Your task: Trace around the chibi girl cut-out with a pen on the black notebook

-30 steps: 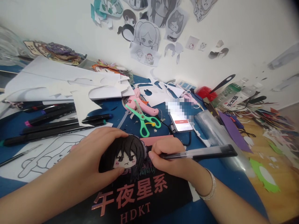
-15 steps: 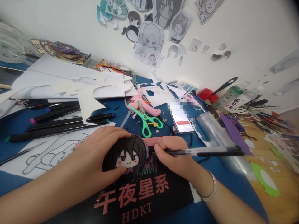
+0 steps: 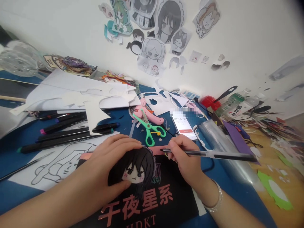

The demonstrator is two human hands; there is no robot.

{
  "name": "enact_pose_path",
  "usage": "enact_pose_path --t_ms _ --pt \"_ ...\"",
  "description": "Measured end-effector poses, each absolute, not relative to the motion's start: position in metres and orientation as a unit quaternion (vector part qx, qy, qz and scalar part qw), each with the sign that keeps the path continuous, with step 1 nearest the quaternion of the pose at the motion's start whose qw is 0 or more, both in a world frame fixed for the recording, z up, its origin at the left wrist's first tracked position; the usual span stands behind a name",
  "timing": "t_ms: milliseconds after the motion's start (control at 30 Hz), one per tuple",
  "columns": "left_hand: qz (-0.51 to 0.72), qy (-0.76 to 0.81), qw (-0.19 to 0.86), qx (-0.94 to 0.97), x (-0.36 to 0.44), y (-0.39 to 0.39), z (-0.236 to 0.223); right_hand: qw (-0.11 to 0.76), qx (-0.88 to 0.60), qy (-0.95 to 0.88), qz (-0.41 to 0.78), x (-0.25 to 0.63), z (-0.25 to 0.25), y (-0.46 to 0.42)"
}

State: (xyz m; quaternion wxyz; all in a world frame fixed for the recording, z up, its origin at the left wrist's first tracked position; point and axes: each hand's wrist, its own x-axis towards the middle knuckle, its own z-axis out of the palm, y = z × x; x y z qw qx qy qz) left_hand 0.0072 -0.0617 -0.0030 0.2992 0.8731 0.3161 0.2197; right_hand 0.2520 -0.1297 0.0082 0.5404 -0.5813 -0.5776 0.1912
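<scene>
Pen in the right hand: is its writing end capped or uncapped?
Uncapped: the pen shows a narrow, bare, dark point sticking out past the fingertips of the right hand.

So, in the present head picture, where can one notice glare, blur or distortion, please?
In the head view, pale glare streaks the clear plastic roll; in the head view, the paper scraps at far right look smeared and stretched; in the head view, pixelation covers the top of the phone, and the upper-right corner darkens.

Your blk-haired face cutout (image 3: 140, 166) face-up on blk sheet (image 3: 182, 194); clear/blk pen (image 3: 225, 155) near-horiz. in R hand (image 3: 187, 164), tip nr cutout.
</scene>
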Motion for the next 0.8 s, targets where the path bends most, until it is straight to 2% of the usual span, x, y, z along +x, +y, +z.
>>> enact_pose_path --t_ms 267,467,667,800 --pt "0.163 0.346 0.323 0.866 0.005 -0.063 0.002 0.557 -0.568 -0.564 0.221 0.255 0.003 -0.13" --pt "0.141 0.334 0.215 0.907 -0.001 -0.056 -0.005 0.544 -0.553 -0.588 0.23 0.255 0.004 -0.131" --pt "0.157 0.288 0.177 0.928 0.002 -0.062 -0.01 0.436 -0.495 -0.718 0.223 0.256 0.011 -0.133" --pt "0.18 0.295 0.174 0.922 0.002 -0.064 -0.011 0.406 -0.474 -0.75 0.218 0.257 0.011 -0.133"
